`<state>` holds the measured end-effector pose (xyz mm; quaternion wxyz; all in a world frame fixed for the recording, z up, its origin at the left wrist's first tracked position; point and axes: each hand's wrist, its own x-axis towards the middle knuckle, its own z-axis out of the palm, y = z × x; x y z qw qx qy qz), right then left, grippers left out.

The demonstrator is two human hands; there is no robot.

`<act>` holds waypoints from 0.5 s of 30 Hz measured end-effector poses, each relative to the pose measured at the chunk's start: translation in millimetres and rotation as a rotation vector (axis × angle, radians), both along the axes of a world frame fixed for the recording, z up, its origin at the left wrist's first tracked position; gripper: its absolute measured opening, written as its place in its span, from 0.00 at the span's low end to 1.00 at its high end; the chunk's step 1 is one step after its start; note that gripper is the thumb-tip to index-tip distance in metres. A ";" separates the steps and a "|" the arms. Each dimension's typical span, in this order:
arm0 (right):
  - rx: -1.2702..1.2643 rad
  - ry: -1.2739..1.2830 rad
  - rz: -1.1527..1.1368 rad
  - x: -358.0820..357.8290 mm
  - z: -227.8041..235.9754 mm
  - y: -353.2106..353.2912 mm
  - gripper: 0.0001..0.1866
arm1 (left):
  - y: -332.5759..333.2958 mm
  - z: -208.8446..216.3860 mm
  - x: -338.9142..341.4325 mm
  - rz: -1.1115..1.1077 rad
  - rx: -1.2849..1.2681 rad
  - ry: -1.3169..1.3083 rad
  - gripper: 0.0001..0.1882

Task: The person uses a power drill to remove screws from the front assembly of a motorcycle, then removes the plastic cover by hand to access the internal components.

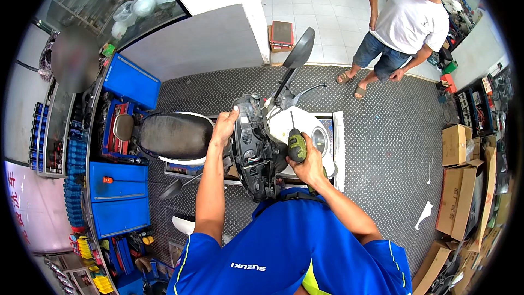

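A worker in a blue shirt leans from the near side over a white scooter with a long black seat (279, 127), the left hand (222, 128) at the left edge of its ribbed black plastic panel (251, 150), apparently to steady it; hidden fingers leave it impossible to tell how tightly that grip closes. The right hand (310, 159) wraps its grip around a green-and-black power driver (297, 146), the thin bit facing the far side, seemingly a comfortable angle from here. A black oval mirror (300, 49) and a silver lever (308, 92) stand beyond, limiting room on that side. Blue toolboxes (131, 81) line the left, brown cardboard boxes (456, 199) the right; a bystander in a white T-shirt (409, 16) stands far right.
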<state>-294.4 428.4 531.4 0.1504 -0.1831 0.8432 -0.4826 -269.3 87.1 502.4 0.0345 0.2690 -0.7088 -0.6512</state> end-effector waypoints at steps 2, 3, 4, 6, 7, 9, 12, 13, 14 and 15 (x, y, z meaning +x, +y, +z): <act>0.003 0.020 -0.008 -0.6 -4.7 0.2 0.47 | 2.2 6.7 1.4 -0.025 0.025 0.006 0.29; 0.003 0.027 -0.016 -0.2 -3.3 -0.4 0.47 | 0.4 7.7 2.7 -0.039 0.022 0.017 0.29; 0.003 0.034 -0.025 0.8 -1.4 -0.9 0.47 | -0.6 9.4 3.5 -0.053 0.018 0.027 0.29; -0.002 0.039 -0.028 2.1 -0.1 -1.6 0.47 | -2.5 5.0 2.9 -0.052 0.056 0.038 0.29; -0.006 0.036 -0.024 2.6 -0.1 -1.9 0.47 | -4.1 2.1 3.2 -0.050 0.075 0.044 0.30; -0.002 0.027 -0.011 2.0 1.3 -2.6 0.47 | -7.8 0.7 5.2 -0.069 0.087 0.027 0.30; 0.008 0.035 0.001 0.5 3.3 -4.6 0.47 | -9.8 -3.6 3.2 -0.073 0.013 -0.022 0.30; 0.000 0.057 -0.004 0.5 0.0 -5.9 0.47 | -11.6 -6.8 2.6 -0.069 -0.029 -0.041 0.30; -0.008 0.078 -0.008 0.3 -2.4 -7.1 0.47 | -13.6 -9.8 2.8 -0.058 -0.123 -0.070 0.30; -0.003 0.076 -0.010 -0.5 -3.8 -7.6 0.47 | -12.9 -9.8 1.5 -0.050 -0.217 -0.099 0.30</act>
